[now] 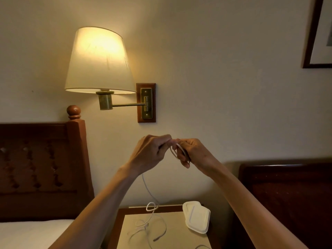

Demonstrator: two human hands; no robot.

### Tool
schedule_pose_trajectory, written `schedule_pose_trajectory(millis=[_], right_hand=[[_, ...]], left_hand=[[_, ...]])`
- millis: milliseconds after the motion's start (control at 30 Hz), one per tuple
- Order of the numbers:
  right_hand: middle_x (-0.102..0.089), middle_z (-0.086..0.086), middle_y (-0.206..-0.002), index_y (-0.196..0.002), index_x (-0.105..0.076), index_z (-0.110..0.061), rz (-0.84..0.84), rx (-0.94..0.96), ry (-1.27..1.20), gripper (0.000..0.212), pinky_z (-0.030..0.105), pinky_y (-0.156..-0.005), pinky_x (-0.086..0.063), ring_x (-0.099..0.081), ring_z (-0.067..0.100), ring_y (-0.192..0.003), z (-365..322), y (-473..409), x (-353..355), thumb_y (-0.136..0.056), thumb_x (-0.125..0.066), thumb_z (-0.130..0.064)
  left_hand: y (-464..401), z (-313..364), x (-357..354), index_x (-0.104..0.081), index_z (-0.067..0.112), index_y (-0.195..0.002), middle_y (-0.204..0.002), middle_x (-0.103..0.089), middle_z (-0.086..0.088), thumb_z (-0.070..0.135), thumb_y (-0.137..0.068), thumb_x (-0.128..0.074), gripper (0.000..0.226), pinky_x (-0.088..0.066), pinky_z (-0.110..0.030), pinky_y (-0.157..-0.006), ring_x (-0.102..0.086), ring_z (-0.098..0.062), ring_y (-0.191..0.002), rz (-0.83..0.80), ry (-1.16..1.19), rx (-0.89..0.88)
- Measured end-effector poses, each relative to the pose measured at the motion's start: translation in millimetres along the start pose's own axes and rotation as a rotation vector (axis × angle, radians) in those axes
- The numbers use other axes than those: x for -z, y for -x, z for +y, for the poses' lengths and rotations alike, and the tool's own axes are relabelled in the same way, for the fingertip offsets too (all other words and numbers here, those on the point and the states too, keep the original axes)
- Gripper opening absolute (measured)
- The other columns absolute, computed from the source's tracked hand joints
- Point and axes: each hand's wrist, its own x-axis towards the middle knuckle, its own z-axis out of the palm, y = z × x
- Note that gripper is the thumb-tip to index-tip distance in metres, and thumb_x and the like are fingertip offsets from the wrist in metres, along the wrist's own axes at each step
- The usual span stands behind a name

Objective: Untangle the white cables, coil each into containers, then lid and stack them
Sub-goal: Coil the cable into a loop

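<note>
Bedside corner now, warm lamplight, and I'm looking over a small table (pixel 167 236) squeezed between a bed (pixel 27 232) on the left and dark wooden furniture (pixel 287 203) on the right. Loose white cable (pixel 149 225) sprawls across the tabletop, one end near the front; white lids (pixel 197 219) lie stacked at the back right edge. Above that, open air: my left hand (pixel 150 153) and right hand (pixel 192 153) meet fingertip to fingertip, both pinching a cable loop (pixel 177 150), a strand hanging down to the table. Beyond, a lit wall lamp (pixel 98 60) and a picture frame (pixel 318 33) at top right.
</note>
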Motion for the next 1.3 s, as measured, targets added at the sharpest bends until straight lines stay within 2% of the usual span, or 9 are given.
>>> schedule_pose_trajectory(millis=[100, 267, 433, 667, 767, 967, 1067, 1233, 1300], right_hand=[[-0.042, -0.003, -0.05, -0.085, -0.058, -0.008, -0.012, -0.057, -0.168, 0.041, 0.02, -0.045, -0.036, -0.036, 0.011, -0.043, -0.5, -0.9, -0.8, -0.107, -0.03, -0.027], [-0.031, -0.006, -0.051, -0.083, -0.05, -0.011, -0.103, -0.154, -0.496, 0.038, 0.018, -0.045, -0.03, -0.027, 0.008, -0.043, -2.0, -0.5, 2.9, -0.108, -0.027, -0.028], [-0.039, -0.004, -0.053, -0.079, -0.048, -0.013, -0.223, -0.178, -0.831, 0.038, 0.02, -0.045, -0.036, -0.037, 0.008, -0.043, -5.2, -4.0, 10.4, -0.107, -0.026, -0.026], [-0.038, -0.007, -0.05, -0.081, -0.05, -0.015, -0.265, -0.107, -1.061, 0.032, 0.018, -0.043, -0.034, -0.035, 0.005, -0.038, -19.0, -8.2, 35.3, -0.104, -0.031, -0.025], [-0.036, -0.008, -0.049, -0.08, -0.048, -0.016, -0.215, -0.104, -1.018, 0.028, 0.017, -0.042, -0.032, -0.034, 0.005, -0.038, -21.0, -7.5, 43.8, -0.102, -0.033, -0.026], [-0.052, 0.004, -0.06, -0.084, -0.051, -0.01, 0.055, -0.036, -0.561, 0.032, 0.024, -0.054, -0.047, -0.052, 0.015, -0.051, -7.6, -12.8, 30.5, -0.106, -0.034, -0.026], [-0.064, 0.008, -0.066, -0.089, -0.056, -0.006, 0.14, 0.057, -0.22, 0.03, 0.03, -0.062, -0.054, -0.063, 0.023, -0.062, -0.5, -16.3, 23.0, -0.105, -0.039, -0.025], [-0.064, 0.001, -0.059, -0.084, -0.06, -0.005, 0.191, 0.038, 0.024, 0.033, 0.022, -0.053, -0.048, -0.063, 0.016, -0.054, 2.1, -20.6, 20.8, -0.104, -0.043, -0.025], [-0.065, 0.005, -0.057, -0.081, -0.061, -0.004, 0.16, 0.034, 0.08, 0.036, 0.023, -0.052, -0.048, -0.064, 0.02, -0.054, 3.3, -19.4, 20.0, -0.104, -0.043, -0.025]], left_hand=[[-2.1, -3.9, -3.7, -0.052, 0.029, -0.081, -0.058, -0.045, 0.02, 0.037, -0.101, -0.043, 0.023, -0.031, -0.009, -0.053, -0.049, 0.0, -0.05, 0.106, 0.017, 0.049], [0.2, -4.1, -16.9, -0.058, 0.011, -0.076, -0.06, -0.052, 0.004, 0.037, -0.102, -0.043, 0.04, -0.038, -0.027, -0.053, -0.045, -0.008, -0.054, 0.129, 0.249, 0.204], [18.9, -6.2, -29.6, -0.051, 0.029, -0.07, -0.06, -0.042, 0.015, 0.031, -0.099, -0.041, 0.031, -0.029, -0.021, -0.056, -0.034, -0.005, -0.058, 0.119, 0.474, 0.346], [63.0, -37.4, -52.6, -0.056, 0.019, -0.071, -0.06, -0.049, 0.012, 0.033, -0.097, -0.041, 0.033, -0.032, -0.02, -0.055, -0.039, -0.004, -0.057, 0.049, 0.542, 0.558], [81.5, -45.7, -56.0, -0.062, 0.019, -0.078, -0.062, -0.05, 0.01, 0.032, -0.099, -0.044, 0.031, -0.034, -0.019, -0.05, -0.041, -0.003, -0.055, -0.026, 0.534, 0.627], [41.4, -3.4, -38.5, -0.051, 0.027, -0.067, -0.06, -0.046, 0.009, 0.042, -0.101, -0.039, 0.04, -0.034, -0.028, -0.056, -0.04, -0.007, -0.052, -0.579, 0.132, 0.307], [11.9, 12.4, -21.5, -0.049, 0.025, -0.068, -0.053, -0.041, 0.01, 0.038, -0.102, -0.04, 0.038, -0.031, -0.021, -0.05, -0.041, -0.012, -0.046, -0.422, 0.068, 0.108], [-7.1, 7.4, -16.9, -0.059, 0.028, -0.083, -0.063, -0.055, 0.019, 0.039, -0.101, -0.045, 0.025, -0.034, -0.01, -0.052, -0.049, -0.005, -0.048, -0.181, -0.096, -0.093], [-10.2, 3.5, -18.3, -0.06, 0.025, -0.084, -0.066, -0.048, 0.021, 0.037, -0.1, -0.048, 0.023, -0.027, -0.007, -0.055, -0.044, -0.002, -0.05, -0.095, -0.164, -0.136]])
